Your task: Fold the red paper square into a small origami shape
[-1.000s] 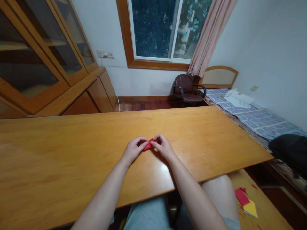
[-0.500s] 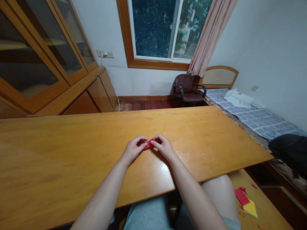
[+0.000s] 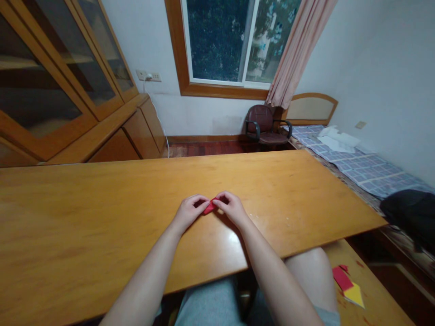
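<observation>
A small piece of folded red paper (image 3: 210,207) is held between my two hands, low over the middle of the wooden table (image 3: 102,217). My left hand (image 3: 191,209) pinches its left side between thumb and fingers. On the right side, my right hand (image 3: 231,206) grips it with thumb and bent forefinger. Fingertips cover part of the paper, so its full shape is hidden.
On a lower wooden surface at the right lie red paper (image 3: 342,278) and yellow paper (image 3: 355,295) with red scraps. Small pale bits (image 3: 287,222) lie on the table. Beyond are a chair (image 3: 261,124), a bed (image 3: 367,167) and a black bag (image 3: 409,213).
The fingers have shifted slightly on the red paper, which sits a little differently between them. Both hands keep nearly the same place over the table.
</observation>
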